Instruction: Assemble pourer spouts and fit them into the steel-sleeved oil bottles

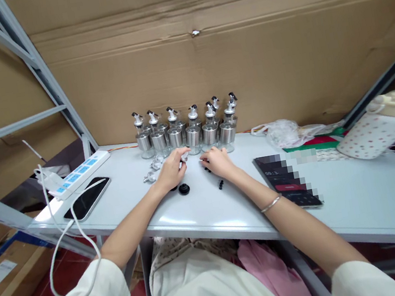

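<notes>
My left hand (172, 170) is closed, with a silver-grey pourer spout (185, 157) pinched between thumb and fingers. Beside it on the table lie loose grey pourer spouts (150, 177) and a round black cap (184, 189). To the right, my right hand (218, 161) rests low over the table with its fingers curled together. Small black pieces (221, 184) lie under and just below that hand; whether its fingertips grip one is hidden. Behind both hands stand several glass bottles (194, 136) with steel sleeves, several of them topped by pourer spouts with black flip lids.
On the left of the white table (193, 214) are a power strip (80, 173) and a phone (88, 199) with white cables. To the right lie a dark tablet-like device (287, 183), a plastic bag (282, 134) and a spotted jug (379, 125). Cardboard (221, 63) walls the back.
</notes>
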The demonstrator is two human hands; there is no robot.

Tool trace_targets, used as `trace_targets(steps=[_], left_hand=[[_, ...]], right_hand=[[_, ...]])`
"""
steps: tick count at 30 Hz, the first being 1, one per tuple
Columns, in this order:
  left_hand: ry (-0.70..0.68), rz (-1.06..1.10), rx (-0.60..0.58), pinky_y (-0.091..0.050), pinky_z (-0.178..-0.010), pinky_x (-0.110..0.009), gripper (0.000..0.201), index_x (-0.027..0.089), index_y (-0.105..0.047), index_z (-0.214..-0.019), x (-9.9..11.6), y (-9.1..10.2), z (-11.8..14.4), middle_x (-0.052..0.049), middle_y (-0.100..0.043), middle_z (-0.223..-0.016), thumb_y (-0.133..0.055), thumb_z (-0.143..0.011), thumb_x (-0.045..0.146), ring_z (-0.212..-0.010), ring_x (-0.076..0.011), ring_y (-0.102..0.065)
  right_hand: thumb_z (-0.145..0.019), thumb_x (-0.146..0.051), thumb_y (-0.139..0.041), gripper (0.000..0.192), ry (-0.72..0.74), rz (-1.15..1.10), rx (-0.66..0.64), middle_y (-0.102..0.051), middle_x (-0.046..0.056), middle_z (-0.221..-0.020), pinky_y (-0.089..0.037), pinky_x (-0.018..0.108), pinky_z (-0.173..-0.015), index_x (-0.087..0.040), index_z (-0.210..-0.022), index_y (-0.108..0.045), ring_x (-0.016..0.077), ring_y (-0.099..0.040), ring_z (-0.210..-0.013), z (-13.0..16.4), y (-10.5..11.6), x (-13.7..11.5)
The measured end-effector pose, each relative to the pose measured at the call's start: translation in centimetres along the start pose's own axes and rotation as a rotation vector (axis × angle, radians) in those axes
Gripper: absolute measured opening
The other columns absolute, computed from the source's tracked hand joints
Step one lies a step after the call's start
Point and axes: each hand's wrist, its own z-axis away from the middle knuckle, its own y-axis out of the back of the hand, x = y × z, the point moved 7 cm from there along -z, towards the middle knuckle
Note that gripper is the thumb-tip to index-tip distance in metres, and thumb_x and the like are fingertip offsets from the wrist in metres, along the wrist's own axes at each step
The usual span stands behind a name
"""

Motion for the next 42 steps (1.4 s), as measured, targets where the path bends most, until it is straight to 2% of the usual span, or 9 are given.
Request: trace_targets(steps=[6, 12, 14, 16, 20, 23, 29, 35, 42], left_hand=[[0.039, 0.022, -0.018, -0.048, -0.087, -0.031, 0.046, 0.018, -0.043, -0.122, -0.4, -0.2, 0.1, -0.008, -0.058, -0.111, -0.045, -0.078, 0.005, -0.092, -0.0165, -0.058], [0.067, 0.103, -0.008, -0.047, -0.092, -0.032, 0.050, 0.017, -0.039, -0.123, -0.9, -0.3, 0.0, -0.010, -0.058, -0.115, -0.047, -0.075, 0.005, -0.105, -0.0178, -0.059], [0.044, 0.107, -0.003, -0.048, -0.092, -0.032, 0.043, 0.016, -0.045, -0.116, -0.7, -0.2, -0.1, -0.010, -0.058, -0.114, -0.045, -0.076, 0.004, -0.105, -0.0180, -0.058], [0.018, 0.097, -0.014, -0.047, -0.094, -0.033, 0.037, 0.016, -0.050, -0.111, -0.5, -0.1, -0.2, -0.010, -0.058, -0.112, -0.043, -0.076, 0.003, -0.107, -0.0186, -0.057], [0.000, 0.090, -0.076, -0.046, -0.095, -0.035, 0.037, 0.016, -0.054, -0.110, -0.3, -0.3, -0.2, -0.009, -0.061, -0.110, -0.043, -0.077, 0.003, -0.107, -0.0194, -0.058], [-0.019, 0.107, -0.116, -0.047, -0.092, -0.034, 0.038, 0.015, -0.055, -0.110, -0.2, -0.6, -0.1, -0.009, -0.062, -0.110, -0.044, -0.076, 0.003, -0.104, -0.0197, -0.059], [-0.052, 0.144, -0.124, -0.047, -0.091, -0.032, 0.040, 0.016, -0.055, -0.112, 0.3, -0.6, -0.1, -0.008, -0.062, -0.111, -0.045, -0.076, 0.003, -0.103, -0.0179, -0.059], [-0.048, 0.144, -0.144, -0.047, -0.091, -0.033, 0.039, 0.014, -0.055, -0.111, 0.6, -0.5, -0.2, -0.009, -0.062, -0.110, -0.044, -0.076, 0.002, -0.104, -0.0186, -0.059], [-0.032, 0.135, -0.139, -0.047, -0.093, -0.033, 0.040, 0.017, -0.057, -0.110, 0.7, -0.2, -0.2, -0.008, -0.062, -0.113, -0.044, -0.075, 0.002, -0.106, -0.0182, -0.060]], right_hand=[[-0.085, -0.016, -0.056, 0.015, 0.056, -0.047, 0.007, -0.071, 0.011, -0.096, -0.031, 0.036, -0.079, -0.018, -0.090, -0.070, 0.0265, -0.054, -0.101, 0.1, 0.0, -0.5], [-0.079, -0.004, -0.056, 0.018, 0.130, -0.234, 0.077, -0.073, 0.007, -0.091, -0.036, 0.037, -0.083, -0.017, -0.082, -0.069, 0.0244, -0.060, -0.095, 0.2, 1.0, -0.9], [-0.078, -0.006, -0.057, 0.016, 0.165, -0.397, 0.127, -0.073, 0.007, -0.088, -0.041, 0.035, -0.081, -0.017, -0.080, -0.068, 0.0225, -0.063, -0.089, 0.4, 1.9, -0.9], [-0.078, -0.009, -0.056, 0.013, 0.182, -0.634, 0.114, -0.071, 0.006, -0.086, -0.045, 0.032, -0.076, -0.017, -0.081, -0.066, 0.0190, -0.065, -0.080, 0.7, 2.4, -0.8], [-0.075, -0.017, -0.059, 0.010, 0.132, -1.145, -0.079, -0.067, 0.003, -0.088, -0.050, 0.029, -0.067, -0.017, -0.084, -0.060, 0.0142, -0.068, -0.066, 1.2, 2.0, -0.9], [-0.069, -0.022, -0.066, 0.014, 0.092, -1.345, -0.120, -0.064, -0.001, -0.078, -0.052, 0.030, -0.070, -0.018, -0.081, -0.059, 0.0138, -0.068, -0.068, 1.5, 2.0, -1.0], [-0.063, -0.023, -0.072, 0.021, -0.019, -1.396, -0.092, -0.069, 0.000, -0.068, -0.052, 0.032, -0.078, -0.017, -0.077, -0.058, 0.0130, -0.067, -0.070, 1.6, 2.2, -0.6], [-0.057, -0.028, -0.078, 0.029, -0.026, -1.374, 0.025, -0.066, -0.002, -0.064, -0.051, 0.032, -0.072, -0.017, -0.075, -0.058, 0.0130, -0.064, -0.064, 1.2, 2.3, 0.0], [-0.055, -0.032, -0.078, 0.034, -0.023, -1.357, 0.110, -0.070, 0.003, -0.082, -0.049, 0.031, -0.070, -0.018, -0.080, -0.059, 0.0142, -0.063, -0.070, 0.7, 2.1, 0.8]])
